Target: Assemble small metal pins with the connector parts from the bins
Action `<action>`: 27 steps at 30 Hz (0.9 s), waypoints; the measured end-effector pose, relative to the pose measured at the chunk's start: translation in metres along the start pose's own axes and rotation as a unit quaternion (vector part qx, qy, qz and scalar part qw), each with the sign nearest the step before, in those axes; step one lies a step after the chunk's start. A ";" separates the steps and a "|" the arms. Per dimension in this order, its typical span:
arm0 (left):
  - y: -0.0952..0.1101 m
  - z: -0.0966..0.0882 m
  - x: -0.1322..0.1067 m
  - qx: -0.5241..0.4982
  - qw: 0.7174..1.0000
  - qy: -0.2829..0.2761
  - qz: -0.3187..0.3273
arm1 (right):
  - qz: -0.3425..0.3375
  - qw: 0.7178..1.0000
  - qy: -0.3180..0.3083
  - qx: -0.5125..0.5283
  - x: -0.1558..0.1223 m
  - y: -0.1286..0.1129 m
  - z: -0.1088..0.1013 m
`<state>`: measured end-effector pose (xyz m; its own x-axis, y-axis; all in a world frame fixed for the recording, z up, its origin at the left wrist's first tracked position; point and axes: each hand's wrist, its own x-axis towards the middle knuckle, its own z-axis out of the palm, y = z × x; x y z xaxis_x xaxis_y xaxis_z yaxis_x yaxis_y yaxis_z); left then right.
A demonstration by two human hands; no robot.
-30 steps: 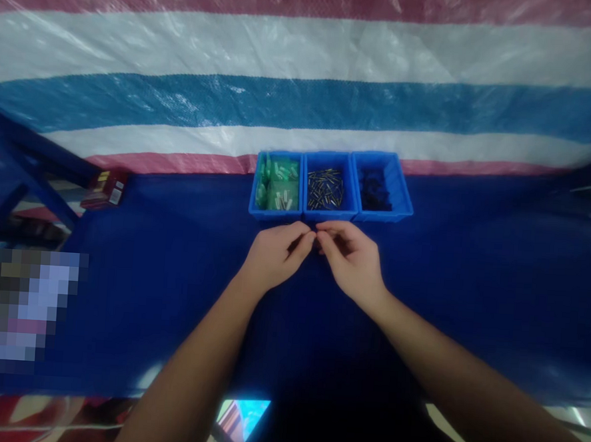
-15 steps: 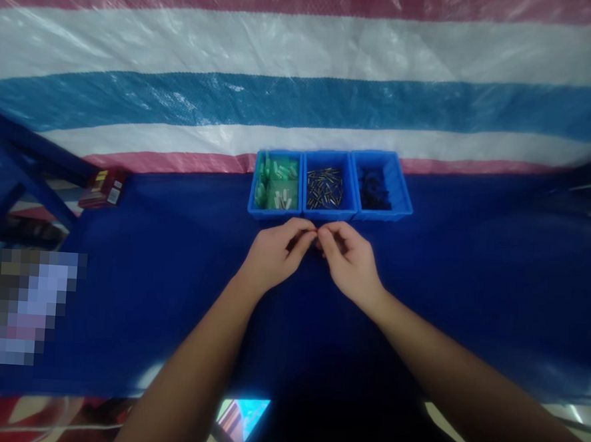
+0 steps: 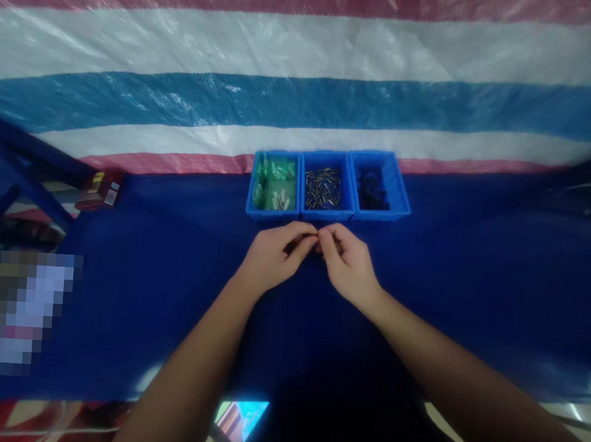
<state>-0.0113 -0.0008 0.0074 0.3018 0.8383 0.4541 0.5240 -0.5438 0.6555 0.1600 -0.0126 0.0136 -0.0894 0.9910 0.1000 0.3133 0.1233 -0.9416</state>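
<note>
My left hand (image 3: 279, 255) and my right hand (image 3: 347, 263) meet fingertip to fingertip over the blue table, just in front of three blue bins. Both are closed in a pinch; whatever lies between the fingers is too small and hidden to make out. The left bin (image 3: 272, 214) holds green plastic bags and pale small pieces (image 3: 280, 199). Thin metal pins or shafts (image 3: 322, 188) lie jumbled in the middle bin (image 3: 327, 215). Dark small parts (image 3: 372, 189) fill part of the right bin (image 3: 398, 187).
A red box (image 3: 98, 190) sits at the table's far left, beside a blue metal frame (image 3: 33, 171). Striped plastic sheeting (image 3: 303, 101) hangs behind the bins. A lit screen (image 3: 243, 423) shows below the table's near edge (image 3: 95, 392).
Both hands keep their pinch at nearly the same spot, with only slight finger movement. The whole view has shifted very slightly.
</note>
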 end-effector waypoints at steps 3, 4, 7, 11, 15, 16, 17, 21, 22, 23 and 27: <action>-0.003 0.000 0.000 0.023 1.000 0.011 -0.002 | -0.011 0.999 0.006 0.033 0.000 0.002 0.002; -0.004 0.000 0.000 0.036 0.999 0.014 -0.003 | -0.017 0.999 0.006 0.047 0.000 0.003 0.002; -0.004 -0.002 0.001 0.064 0.998 0.013 -0.001 | -0.028 0.998 -0.005 0.063 -0.001 0.002 0.004; -0.002 -0.003 0.002 0.059 0.998 0.003 0.007 | -0.022 0.998 -0.019 0.050 -0.001 0.000 0.002; 0.000 -0.002 0.000 0.024 1.000 0.001 -0.009 | 0.000 0.999 -0.025 0.044 -0.001 0.000 -0.001; -0.001 -0.001 -0.001 0.016 1.000 0.001 -0.012 | 0.007 0.999 -0.025 0.044 -0.001 0.001 -0.001; -0.001 -0.001 -0.001 0.011 1.000 0.000 -0.013 | 0.013 0.999 -0.025 0.044 -0.001 0.001 -0.001; -0.003 0.001 -0.002 0.012 1.000 -0.004 -0.020 | 0.014 0.999 -0.014 0.039 -0.001 0.002 0.000; -0.003 0.001 -0.001 0.018 1.000 -0.005 -0.025 | 0.007 0.999 -0.010 0.041 -0.001 0.002 0.001; -0.004 0.000 -0.001 0.027 0.999 -0.004 -0.029 | -0.003 0.999 -0.004 0.046 -0.001 0.003 0.001; -0.005 -0.002 0.001 0.073 0.997 0.005 -0.022 | -0.057 0.997 0.020 0.043 -0.001 0.001 0.004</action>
<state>-0.0151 0.0024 0.0057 0.2674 0.8605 0.4337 0.6472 -0.4939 0.5807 0.1570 -0.0136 0.0111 -0.0815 0.9724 0.2186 0.2209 0.2315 -0.9474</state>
